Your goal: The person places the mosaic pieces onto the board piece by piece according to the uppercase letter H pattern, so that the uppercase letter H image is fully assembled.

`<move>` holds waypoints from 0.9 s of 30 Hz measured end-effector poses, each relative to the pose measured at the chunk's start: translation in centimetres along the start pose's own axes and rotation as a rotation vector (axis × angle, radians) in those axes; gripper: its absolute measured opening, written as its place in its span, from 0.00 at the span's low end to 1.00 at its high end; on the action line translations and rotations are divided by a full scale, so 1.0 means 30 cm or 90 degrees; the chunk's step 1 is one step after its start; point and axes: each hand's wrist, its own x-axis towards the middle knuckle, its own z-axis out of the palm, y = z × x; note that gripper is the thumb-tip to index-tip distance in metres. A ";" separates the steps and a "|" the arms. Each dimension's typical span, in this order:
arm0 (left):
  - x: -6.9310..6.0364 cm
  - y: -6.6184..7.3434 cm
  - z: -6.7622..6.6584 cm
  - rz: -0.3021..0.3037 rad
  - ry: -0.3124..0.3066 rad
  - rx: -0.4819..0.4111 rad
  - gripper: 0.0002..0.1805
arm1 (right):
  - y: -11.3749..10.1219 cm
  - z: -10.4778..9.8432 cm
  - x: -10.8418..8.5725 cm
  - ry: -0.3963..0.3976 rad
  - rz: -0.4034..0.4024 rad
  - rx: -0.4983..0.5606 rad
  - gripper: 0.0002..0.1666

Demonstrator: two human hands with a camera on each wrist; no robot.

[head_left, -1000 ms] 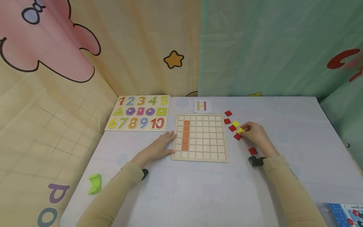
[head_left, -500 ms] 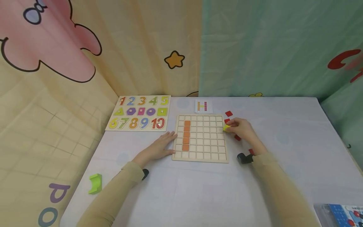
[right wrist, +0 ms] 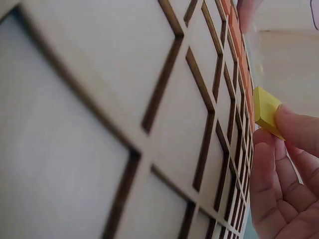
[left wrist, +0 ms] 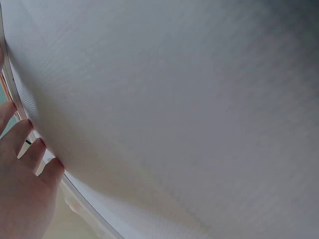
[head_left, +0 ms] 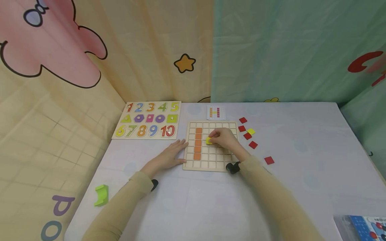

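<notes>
A wooden grid board [head_left: 212,164] lies mid-table, with a column of orange square tiles [head_left: 197,143] set in its second column from the left. Over the board, my right hand [head_left: 223,139] pinches a yellow square tile [right wrist: 268,110] between thumb and fingers, a little right of the orange column. My left hand [head_left: 169,155] rests at the board's left edge, its fingers extended and touching the rim. In the left wrist view its fingertips [left wrist: 54,169] meet that edge. Right of the board lie several red tiles [head_left: 253,144] and another yellow tile [head_left: 251,131].
A small pattern card [head_left: 215,112] lies behind the board. The number-and-shape puzzle [head_left: 146,119] is at back left. A green curved block [head_left: 101,195] sits near the left table edge, and a blue printed package [head_left: 369,227] at the front right corner.
My right hand has picked up one yellow tile from among the loose tiles and carried it left over the board. My left hand has stayed at the board's edge.
</notes>
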 end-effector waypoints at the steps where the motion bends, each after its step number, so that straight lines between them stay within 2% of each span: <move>1: 0.001 0.000 0.000 -0.001 -0.001 0.000 0.44 | -0.007 0.010 0.004 -0.002 -0.003 -0.001 0.08; 8: 0.005 -0.003 0.002 -0.010 0.001 -0.003 0.44 | -0.035 0.049 0.021 -0.003 -0.035 -0.022 0.05; 15: 0.000 0.001 0.000 -0.009 0.003 -0.007 0.44 | -0.036 0.063 0.022 -0.009 -0.026 -0.051 0.05; 22: 0.003 -0.001 0.000 -0.011 0.003 -0.010 0.44 | -0.047 0.067 0.013 -0.005 -0.047 -0.075 0.05; 27: 0.001 0.001 0.002 -0.010 0.003 -0.011 0.44 | -0.034 0.062 0.008 -0.012 -0.030 -0.053 0.09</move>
